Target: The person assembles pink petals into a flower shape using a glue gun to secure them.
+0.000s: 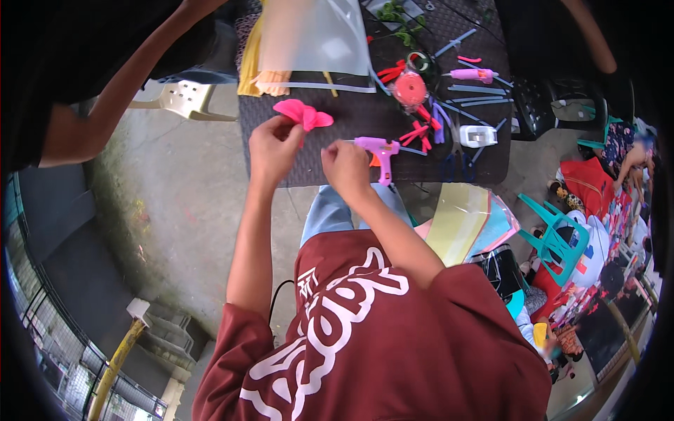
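Note:
My left hand (274, 149) is closed on a bright pink flower with soft petals (303, 114), held above the dark table near its front left corner. To its right, my right hand (347, 167) is closed, fingertips pointing toward the flower but apart from it. Whatever is in those fingers, if anything, is too small to make out. A purple glue gun (380, 156) lies just beyond my right hand, which partly covers it. An orange piece shows beside the gun's handle.
The dark table (302, 175) carries a clear plastic sheet (316, 42), yellow strips, a pink ribbon roll (410, 90), red bows, blue glue sticks, a second glue gun (472, 75), scissors (460, 158) and a white dispenser (478, 135). Coloured sheets (460, 217) and a teal stool (558, 228) stand right. Another person's arm reaches in at upper left.

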`<move>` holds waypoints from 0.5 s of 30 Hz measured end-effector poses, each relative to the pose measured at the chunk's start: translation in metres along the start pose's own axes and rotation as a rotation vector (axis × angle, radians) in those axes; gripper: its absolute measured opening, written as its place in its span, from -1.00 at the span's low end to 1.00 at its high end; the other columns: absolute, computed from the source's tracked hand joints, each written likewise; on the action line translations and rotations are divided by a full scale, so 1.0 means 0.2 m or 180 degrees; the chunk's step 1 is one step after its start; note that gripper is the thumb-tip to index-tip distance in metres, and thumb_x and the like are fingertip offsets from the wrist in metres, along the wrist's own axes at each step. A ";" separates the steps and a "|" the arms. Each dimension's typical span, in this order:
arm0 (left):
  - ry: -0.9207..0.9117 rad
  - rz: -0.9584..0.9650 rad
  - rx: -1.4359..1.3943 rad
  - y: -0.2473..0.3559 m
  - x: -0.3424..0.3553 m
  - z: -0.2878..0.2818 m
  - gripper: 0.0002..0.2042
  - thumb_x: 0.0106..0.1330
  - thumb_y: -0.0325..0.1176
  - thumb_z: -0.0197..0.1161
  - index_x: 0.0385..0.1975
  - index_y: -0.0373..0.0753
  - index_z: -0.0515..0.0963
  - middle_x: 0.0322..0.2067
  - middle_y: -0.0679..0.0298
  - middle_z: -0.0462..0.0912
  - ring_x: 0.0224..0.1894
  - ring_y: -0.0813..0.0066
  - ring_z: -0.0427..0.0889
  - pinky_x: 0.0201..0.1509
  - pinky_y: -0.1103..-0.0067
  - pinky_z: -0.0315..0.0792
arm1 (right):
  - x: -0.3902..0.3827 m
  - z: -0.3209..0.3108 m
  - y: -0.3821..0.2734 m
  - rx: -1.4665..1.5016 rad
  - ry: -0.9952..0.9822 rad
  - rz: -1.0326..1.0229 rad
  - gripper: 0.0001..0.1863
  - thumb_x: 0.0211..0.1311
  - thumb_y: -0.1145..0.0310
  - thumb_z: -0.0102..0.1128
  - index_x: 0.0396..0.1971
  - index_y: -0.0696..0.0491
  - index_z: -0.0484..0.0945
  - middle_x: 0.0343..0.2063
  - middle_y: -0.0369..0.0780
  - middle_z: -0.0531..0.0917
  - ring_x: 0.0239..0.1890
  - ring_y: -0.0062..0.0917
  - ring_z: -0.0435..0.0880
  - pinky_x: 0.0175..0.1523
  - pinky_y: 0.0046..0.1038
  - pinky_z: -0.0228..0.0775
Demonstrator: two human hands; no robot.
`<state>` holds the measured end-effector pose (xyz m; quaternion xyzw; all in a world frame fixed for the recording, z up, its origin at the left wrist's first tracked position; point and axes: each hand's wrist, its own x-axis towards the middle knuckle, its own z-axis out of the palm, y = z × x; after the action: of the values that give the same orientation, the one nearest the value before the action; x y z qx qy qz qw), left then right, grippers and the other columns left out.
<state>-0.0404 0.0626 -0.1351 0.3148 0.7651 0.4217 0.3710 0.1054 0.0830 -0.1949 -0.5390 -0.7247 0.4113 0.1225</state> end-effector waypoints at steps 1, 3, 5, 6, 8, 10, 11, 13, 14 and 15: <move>-0.0011 -0.0197 -0.0340 -0.03 -0.01 -0.08 -0.84 0.12 -0.48 0.16 -0.35 -0.45 0.51 -0.50 0.16 0.64 -0.55 0.59 0.57 -0.48 0.65 0.43 | 0.07 0.07 -0.04 -0.0240 0.0061 0.0049 -0.75 -0.05 0.24 0.26 -0.58 0.16 0.56 -0.56 -0.02 0.61 -0.47 -0.15 0.62 -0.33 -0.26 0.47; -0.0027 -0.0410 -0.0806 -0.10 -0.03 -0.19 -0.83 0.16 -0.48 0.14 -0.30 -0.44 0.48 -0.50 0.20 0.63 -0.56 0.67 0.53 -0.50 0.73 0.39 | 0.18 0.15 -0.12 -0.0624 0.0100 0.0207 -0.70 -0.03 0.19 0.26 -0.56 0.17 0.57 -0.55 -0.01 0.61 -0.45 -0.12 0.63 -0.32 -0.26 0.49; -0.0052 -0.0465 -0.1048 -0.16 -0.08 -0.27 -0.82 0.21 -0.45 0.12 -0.25 -0.41 0.47 -0.49 0.23 0.63 -0.59 0.70 0.50 -0.52 0.79 0.33 | 0.24 0.20 -0.20 -0.0913 0.0046 0.0447 -0.65 -0.02 0.13 0.26 -0.54 0.17 0.58 -0.53 0.00 0.62 -0.41 -0.10 0.63 -0.30 -0.24 0.51; -0.0090 -0.0564 -0.1259 -0.19 -0.09 -0.29 -0.84 0.20 -0.47 0.12 -0.26 -0.39 0.46 -0.47 0.24 0.62 -0.60 0.71 0.47 -0.53 0.77 0.31 | 0.25 0.22 -0.21 -0.0950 0.0034 0.0501 -0.65 -0.02 0.12 0.27 -0.53 0.16 0.58 -0.52 0.00 0.62 -0.40 -0.11 0.64 -0.30 -0.24 0.51; -0.0129 -0.0562 -0.1523 -0.23 -0.12 -0.33 -0.86 0.19 -0.50 0.12 -0.29 -0.40 0.45 -0.47 0.20 0.63 -0.60 0.70 0.48 -0.54 0.76 0.34 | 0.27 0.27 -0.21 -0.1042 0.0020 0.0611 -0.65 -0.03 0.11 0.28 -0.53 0.15 0.59 -0.50 -0.01 0.63 -0.38 -0.13 0.65 -0.29 -0.24 0.52; -0.0095 -0.0592 -0.1642 -0.26 -0.13 -0.35 -0.90 0.18 -0.53 0.12 -0.34 -0.38 0.45 -0.49 0.21 0.62 -0.60 0.68 0.48 -0.54 0.76 0.34 | 0.29 0.31 -0.18 -0.1123 0.0087 0.0642 -0.64 -0.04 0.10 0.28 -0.53 0.15 0.59 -0.49 -0.01 0.63 -0.38 -0.14 0.65 -0.28 -0.24 0.52; -0.0137 -0.0581 -0.1630 -0.27 -0.14 -0.36 -0.89 0.18 -0.52 0.11 -0.32 -0.38 0.45 -0.50 0.25 0.60 -0.59 0.69 0.47 -0.52 0.75 0.33 | 0.29 0.33 -0.18 -0.1159 0.0109 0.0657 -0.64 -0.04 0.09 0.29 -0.53 0.15 0.59 -0.48 -0.01 0.63 -0.37 -0.14 0.65 -0.27 -0.24 0.52; -0.0237 -0.0557 -0.1601 -0.29 -0.15 -0.38 -0.86 0.19 -0.51 0.10 -0.28 -0.38 0.45 -0.52 0.34 0.55 -0.56 0.70 0.45 -0.49 0.73 0.31 | 0.30 0.35 -0.18 -0.1167 0.0255 0.0640 -0.67 -0.05 0.14 0.28 -0.55 0.16 0.59 -0.50 0.00 0.62 -0.38 -0.12 0.64 -0.26 -0.25 0.52; -0.0288 -0.0559 -0.1637 -0.30 -0.14 -0.39 -0.86 0.19 -0.52 0.09 -0.28 -0.39 0.44 -0.50 0.31 0.54 -0.51 0.67 0.50 -0.43 0.73 0.37 | 0.31 0.35 -0.19 -0.1170 0.0324 0.0614 -0.68 -0.05 0.16 0.28 -0.55 0.17 0.58 -0.51 0.01 0.62 -0.39 -0.11 0.64 -0.26 -0.25 0.52; -0.0242 -0.0606 -0.1703 -0.31 -0.14 -0.41 -0.86 0.20 -0.51 0.09 -0.28 -0.40 0.44 -0.48 0.30 0.55 -0.50 0.66 0.51 -0.41 0.72 0.39 | 0.31 0.35 -0.19 -0.1171 0.0397 0.0590 -0.68 -0.06 0.17 0.28 -0.56 0.17 0.58 -0.52 0.02 0.62 -0.39 -0.11 0.64 -0.26 -0.25 0.52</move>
<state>-0.1038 -0.0208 -0.1513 0.1482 0.6383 0.5597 0.5073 0.0117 0.1015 -0.2273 -0.6411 -0.7260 0.2475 0.0282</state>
